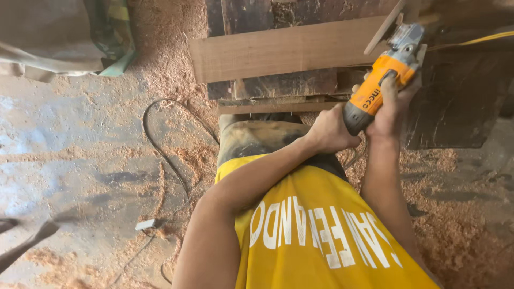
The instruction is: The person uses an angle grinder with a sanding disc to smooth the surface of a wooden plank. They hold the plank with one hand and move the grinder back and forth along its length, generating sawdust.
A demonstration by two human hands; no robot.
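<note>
- Orange-and-grey handheld angle grinder: held over the pale flat wooden plank, its head at the plank's right end, against a thin slanted wooden strip.
- Right hand: fingers wrapped round the orange body.
- Left hand: fingers closed on the grey rear grip.
- Handling (judged): rigid, fairly heavy, prone to kick; best held with both hands on the body, away from the head.
- Black cable: trails across the sawdust-strewn floor.

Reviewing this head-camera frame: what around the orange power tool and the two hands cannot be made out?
- Head view: working end of the orange and grey angle grinder, hidden behind a thin tilted wooden strip.
- Left hand: fingers wrapped under the grinder's rear, out of sight.
- Right hand: palm side is hidden against the body.
- Black cable: its far end runs out of sight.
- Grey blurred shape at the left edge: unidentifiable.
</note>
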